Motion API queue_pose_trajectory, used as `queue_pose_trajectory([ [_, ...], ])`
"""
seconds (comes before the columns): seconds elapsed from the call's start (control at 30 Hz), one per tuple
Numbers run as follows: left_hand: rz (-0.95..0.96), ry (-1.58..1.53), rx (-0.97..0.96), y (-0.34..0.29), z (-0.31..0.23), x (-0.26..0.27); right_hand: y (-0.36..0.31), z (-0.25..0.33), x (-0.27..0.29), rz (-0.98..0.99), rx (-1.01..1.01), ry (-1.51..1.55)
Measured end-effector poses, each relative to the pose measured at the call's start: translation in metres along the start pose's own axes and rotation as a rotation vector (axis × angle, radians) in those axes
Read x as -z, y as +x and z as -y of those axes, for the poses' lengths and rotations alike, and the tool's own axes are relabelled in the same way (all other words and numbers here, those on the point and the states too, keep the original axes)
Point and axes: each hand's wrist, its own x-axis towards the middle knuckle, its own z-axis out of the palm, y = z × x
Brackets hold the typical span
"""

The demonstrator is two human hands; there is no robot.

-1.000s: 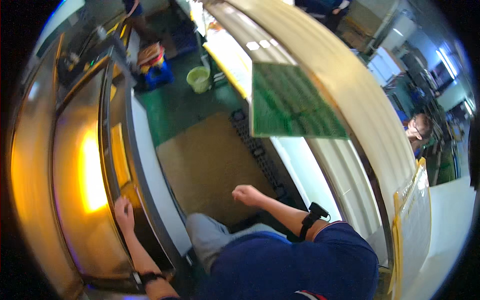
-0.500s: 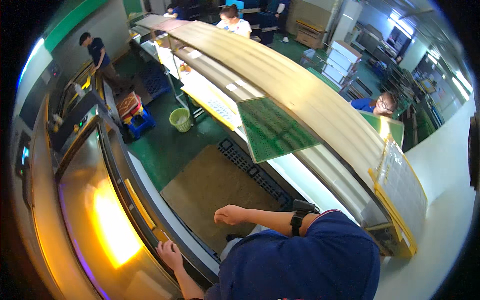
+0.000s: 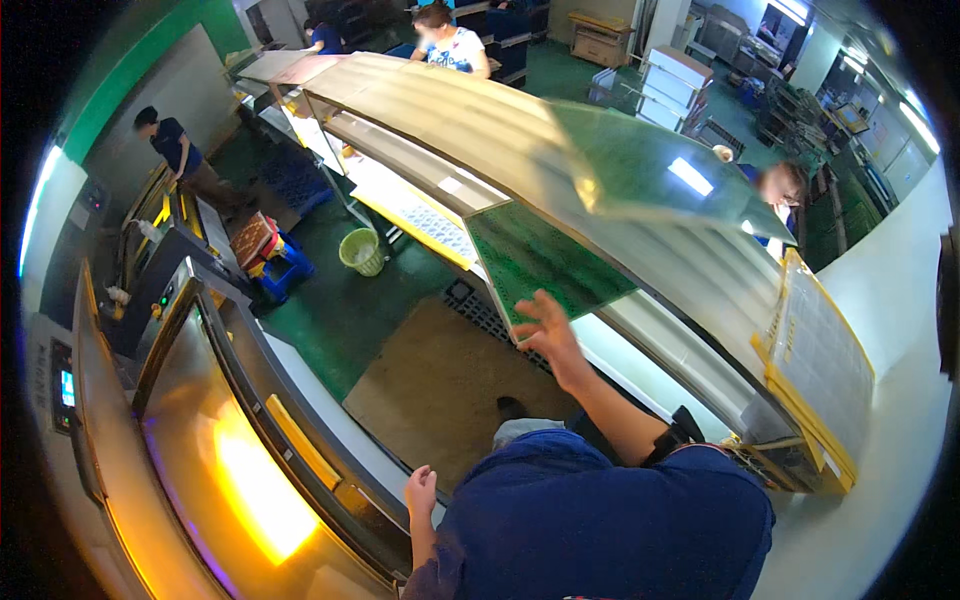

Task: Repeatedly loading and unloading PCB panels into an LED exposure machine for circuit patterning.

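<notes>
My right hand [image 3: 552, 340] reaches forward with its fingers apart, at the lower corner of a green patterned panel [image 3: 550, 255]. The fingers overlap the corner, but no grip on it shows. That panel leans at a tilt against the edge of the long bench shelf [image 3: 440, 100]. My left hand [image 3: 422, 490] is held low beside the front edge of a machine [image 3: 300, 440], its fingers loosely bent with nothing seen in them. Across the shelf, a translucent green sheet [image 3: 640, 165] is raised at a slant, blurred, in front of a co-worker [image 3: 785, 185].
The machine's glowing glass bed [image 3: 240, 440] lies to my left. A yellow-edged framed screen [image 3: 820, 350] stands at the shelf's right end. A green basket [image 3: 361, 252] and a blue stool [image 3: 285, 270] are on the floor. Other people [image 3: 455, 45] work farther off.
My right hand has moved up and forward to the leaning panel. My left hand has come off the machine's edge toward me. The co-worker's sheet has risen above the shelf.
</notes>
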Motion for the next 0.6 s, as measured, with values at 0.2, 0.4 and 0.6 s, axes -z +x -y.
queue_pose_trajectory([
  [0.2, 0.130, 0.002, 0.025, 0.036, -0.037, 0.005, 0.103, 0.044, 0.021, -0.359, 0.087, 0.461],
  [0.4, -0.083, -0.006, 0.082, 0.043, -0.047, 0.044, 0.182, -0.011, -0.036, -0.359, -0.112, 0.464],
  [0.6, -0.611, -0.316, 0.042, 0.006, -0.075, 0.127, 0.131, -0.062, -0.199, -0.026, -0.383, 0.389],
])
